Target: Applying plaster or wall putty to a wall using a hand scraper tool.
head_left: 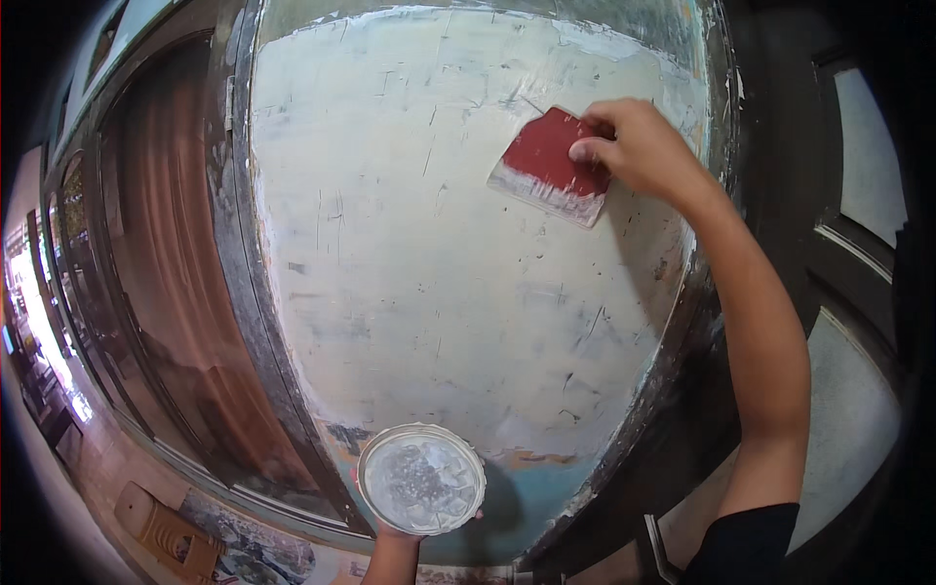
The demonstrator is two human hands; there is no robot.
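Observation:
My right hand (639, 146) pinches a dark red putty spreader (554, 151), thumb on its face and fingers behind. White filler smears the spreader's lower edge, which lies at or close to the wall panel (390, 234); exact contact I cannot tell. Lower down, my left hand (398, 536) holds up a round, shallow tub (370, 450) from below, its fingers mostly hidden under it. Whitish paste coats the inside of the tub. The panel is pale cream with dark scratches and pits, and bluish-green paint shows along its bottom.
Left of the panel stands a dark-framed glass door or window (161, 234) with a brown curtain behind it. A dark door (829, 244) with pale panes is on the right. On the floor at lower left are a brown plastic stool (161, 526) and a stained sheet (258, 546).

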